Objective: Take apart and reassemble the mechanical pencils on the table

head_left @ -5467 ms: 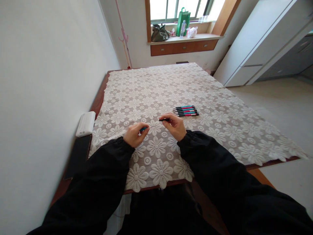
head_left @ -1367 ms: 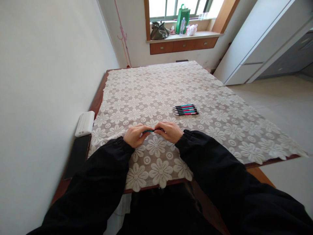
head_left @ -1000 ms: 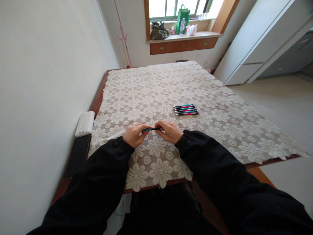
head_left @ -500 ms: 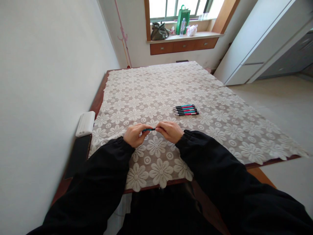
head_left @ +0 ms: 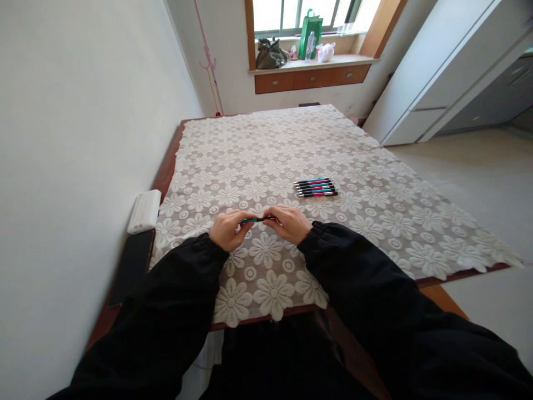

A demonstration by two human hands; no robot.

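Fingertips (head_left: 245, 217) of the left hand (head_left: 228, 229) pinch the teal end of a pen (head_left: 255, 220), while the right hand (head_left: 288, 223) grips its dark end; the pen lies level between them, just above the lace tablecloth (head_left: 375, 222) near the table's front edge. Most of the barrel is hidden by fingers, so its tip cannot be made out. At two o'clock from the hands, well apart, a row of pens (head_left: 316, 187) lies side by side. At nine o'clock a white box (head_left: 144, 211) sits by the wall, with a dark flat object (head_left: 131, 265) at eight o'clock. Far off at twelve o'clock, the windowsill (head_left: 316, 61) holds a green bag (head_left: 311, 29), its contents unseen.
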